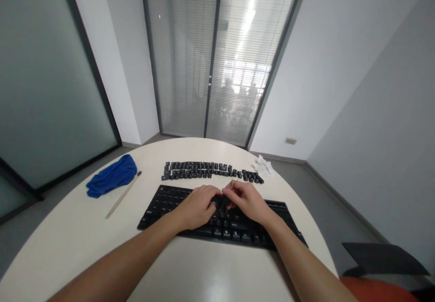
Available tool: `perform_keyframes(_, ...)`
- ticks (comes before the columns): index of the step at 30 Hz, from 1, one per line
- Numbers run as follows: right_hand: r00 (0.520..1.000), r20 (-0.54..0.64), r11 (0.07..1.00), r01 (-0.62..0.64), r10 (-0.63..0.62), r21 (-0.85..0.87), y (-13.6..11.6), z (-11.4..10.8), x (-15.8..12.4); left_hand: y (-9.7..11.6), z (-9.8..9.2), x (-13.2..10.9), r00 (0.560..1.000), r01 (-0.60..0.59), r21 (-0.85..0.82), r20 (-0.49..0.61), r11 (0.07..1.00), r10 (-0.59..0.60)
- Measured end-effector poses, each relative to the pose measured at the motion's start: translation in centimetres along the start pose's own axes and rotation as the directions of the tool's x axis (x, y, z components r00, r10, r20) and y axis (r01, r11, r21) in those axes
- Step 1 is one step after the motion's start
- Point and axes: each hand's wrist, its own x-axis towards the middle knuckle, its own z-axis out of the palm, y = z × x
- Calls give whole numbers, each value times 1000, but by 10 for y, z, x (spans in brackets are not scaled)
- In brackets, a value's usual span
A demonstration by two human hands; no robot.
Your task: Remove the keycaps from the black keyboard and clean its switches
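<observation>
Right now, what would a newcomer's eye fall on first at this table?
The left hand and right hand meet over the middle of a black keyboard on the round white table. Just beyond it lie loose black keycaps lined up in rows. At the far left sits a crumpled blue cloth with a thin stick beside it.

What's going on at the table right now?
A person works with both hands on a black keyboard lying on a round white table. The left hand and right hand meet over its middle, fingertips close together; whether they pinch anything is too small to tell. Loose keycaps lie in rows behind it. A blue cloth and a thin stick lie to the left.
</observation>
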Motion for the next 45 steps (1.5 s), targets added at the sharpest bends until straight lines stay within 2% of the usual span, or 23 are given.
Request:
perform_keyframes(4, 999, -26, 998, -20, 21, 57, 3, 2, 1, 4, -3, -1, 1000, 10, -5, 4, 1000, -10)
perform_keyframes(10, 998, -47, 997, -37, 40, 74, 8, 3, 2, 9, -8, -4, 997, -57, 14, 49, 998, 56)
perform_keyframes(15, 996, -65, 994, -53, 59, 94, 12, 3, 3, 12, -12, -6, 995, -65, 18, 75, 998, 63)
perform_keyframes(22, 992, -129, 999, -8, 2, -46, 15, 1, 2, 10, -11, -5, 996, -71, -67, 45, 995, 75)
perform_keyframes(28, 980, -193, 999, 32, -40, -43, 11, 0, 1, 10, -11, -2, 994, -101, -157, 16, 982, 105)
perform_keyframes(36, 971, -172, 980, 144, -166, -138, 10, -1, 0, 6, -10, 1, 1000, 15, -212, 20, 977, -11)
perform_keyframes(40, 972, -167, 980, 140, -162, -138, 8, -1, 0, 6, -9, 2, 999, 44, -293, 44, 955, -32)
perform_keyframes(45, 966, -185, 975, 148, -179, -168, 8, 0, 0, 6, -8, 1, 999, 38, -227, 6, 973, -37)
